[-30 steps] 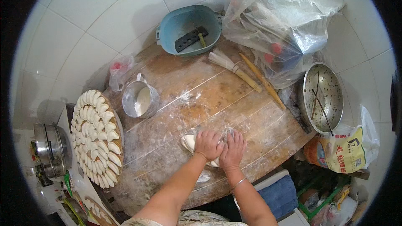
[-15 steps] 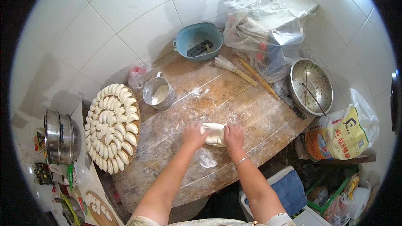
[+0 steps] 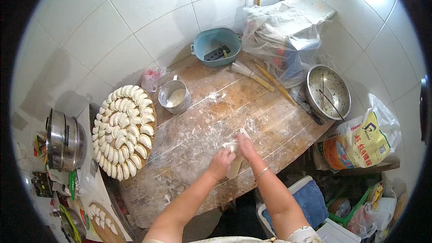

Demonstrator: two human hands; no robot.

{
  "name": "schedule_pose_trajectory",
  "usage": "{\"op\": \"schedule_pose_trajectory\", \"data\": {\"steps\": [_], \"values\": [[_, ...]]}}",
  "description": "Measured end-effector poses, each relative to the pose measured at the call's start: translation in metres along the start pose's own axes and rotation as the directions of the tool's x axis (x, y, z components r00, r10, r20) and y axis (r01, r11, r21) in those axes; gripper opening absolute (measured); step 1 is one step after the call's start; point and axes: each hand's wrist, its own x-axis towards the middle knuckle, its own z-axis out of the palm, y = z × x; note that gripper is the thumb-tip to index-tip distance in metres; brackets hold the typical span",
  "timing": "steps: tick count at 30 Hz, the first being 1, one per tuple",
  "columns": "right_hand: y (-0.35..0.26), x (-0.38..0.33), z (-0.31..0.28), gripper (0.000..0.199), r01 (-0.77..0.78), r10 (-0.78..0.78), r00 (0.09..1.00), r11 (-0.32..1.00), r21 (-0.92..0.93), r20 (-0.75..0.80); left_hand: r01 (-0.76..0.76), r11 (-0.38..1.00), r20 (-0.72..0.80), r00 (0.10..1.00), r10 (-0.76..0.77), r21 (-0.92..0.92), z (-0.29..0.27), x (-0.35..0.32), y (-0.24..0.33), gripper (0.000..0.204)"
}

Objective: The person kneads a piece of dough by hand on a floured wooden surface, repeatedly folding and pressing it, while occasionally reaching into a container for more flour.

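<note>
Over the floury wooden table [image 3: 193, 171], a pale strip of dough [image 3: 234, 169] is gripped in both my hands. My left hand [image 3: 221, 163] is closed on its left edge, a little nearer to me. Farther off and to the right, my right hand [image 3: 245, 146] has its fingers wrapped round another part. One flap of the dough hangs down between the hands, and bits of it show above the fingers. My hands hide the rest of its shape. Left of them, a round board [image 3: 153, 140] is covered with rings of crescent dumplings [image 3: 120, 128].
Behind stand a metal mug with flour [image 3: 177, 99], a blue basin [image 3: 200, 56], a brush [image 3: 254, 76] and a wooden rolling pin [image 3: 281, 87]. A steel bowl with chopsticks [image 3: 311, 91] and a flour bag [image 3: 366, 141] are at right. Stacked steamer pots [image 3: 58, 141] stand at far left.
The dough was stretched level between my hands; now it is gathered and hangs down. My left hand has come nearer to me and right, and my hands are closer together.
</note>
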Motion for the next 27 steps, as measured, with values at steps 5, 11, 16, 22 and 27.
{"op": "schedule_pose_trajectory", "data": {"steps": [5, 11, 16, 22, 27], "values": [[-0.024, -0.036, 0.002, 0.053, -0.143, 0.13, 0.984, 0.984, 0.107, 0.118, 0.135, 0.951, -0.276, 0.937, -0.213, -0.277, 0.004, -0.035, -0.001, 0.019], [-0.018, -0.083, 0.024, 0.025, 0.215, -0.241, 0.971, 0.857, -0.468, 0.005, 0.41, 0.71, -0.148, 0.8, -0.582, -0.573, 0.049, -0.027, 0.018, 0.035], [0.003, -0.145, 0.019, 0.042, 0.447, -0.443, 0.883, 0.699, -0.558, 0.152, 0.146, 0.932, -0.312, 0.916, -0.254, -0.331, 0.034, -0.083, 0.042, 0.048], [0.015, -0.086, 0.025, 0.042, 0.437, -0.392, 0.894, 0.665, -0.605, 0.216, 0.216, 0.953, -0.269, 0.925, -0.27, -0.213, 0.054, -0.048, -0.002, 0.063], [0.005, -0.02, 0.027, 0.028, 0.274, -0.341, 0.94, 0.76, -0.589, -0.003, 0.255, 0.962, -0.195, 0.943, -0.269, -0.096, 0.043, 0.019, -0.035, 0.045]]}}
